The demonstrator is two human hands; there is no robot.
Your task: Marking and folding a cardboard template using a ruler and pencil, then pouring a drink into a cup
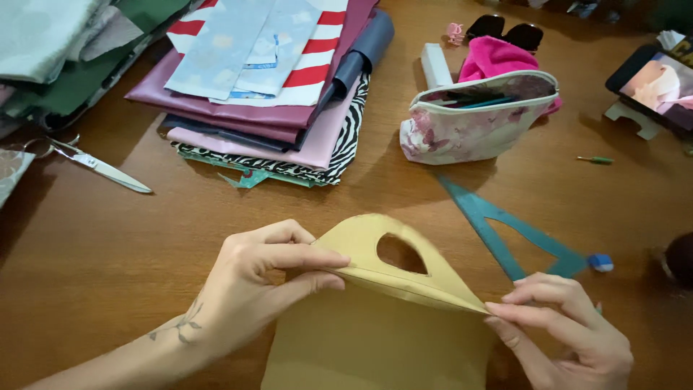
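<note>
Wooden tabletop [108, 238], brown and glossy, fills the view as we look down at our own two hands. At far left lie folded green and pale cloths [50, 50], with scissors [94, 165] just below them, blades closed and pointing right. Next comes a stack of fabrics [274, 108]: red-and-white stripes and pale blue on top, mauve and pink beneath, a zebra print at the bottom.

Our left hand [260, 285] comes in from the lower left, the forearm slanting up across the table, a leaf tattoo on the wrist. Its thumb and fingers are pressed together, pinching the left end of a fold in a tan paper piece [375, 339]. That piece lies at bottom centre, flat on the table near us. Its top part, rounded and cut with a teardrop-shaped hole [401, 254], is bent up along a crease that runs between our two hands.

Our right hand [570, 339] enters from the lower right corner, knuckles up, fingers curled. Its thumb and forefinger are closed on the right end of the same crease.

Behind the paper sits a floral pouch [469, 123], unzipped, with pens inside and a pink cloth [498, 58] behind it. A teal set square [505, 231] lies flat between the pouch and our right hand, a small blue eraser [600, 263] at its corner. Farther right we see a green-handled tool [595, 160], and a phone [653, 83] propped on a stand, its screen lit.
</note>
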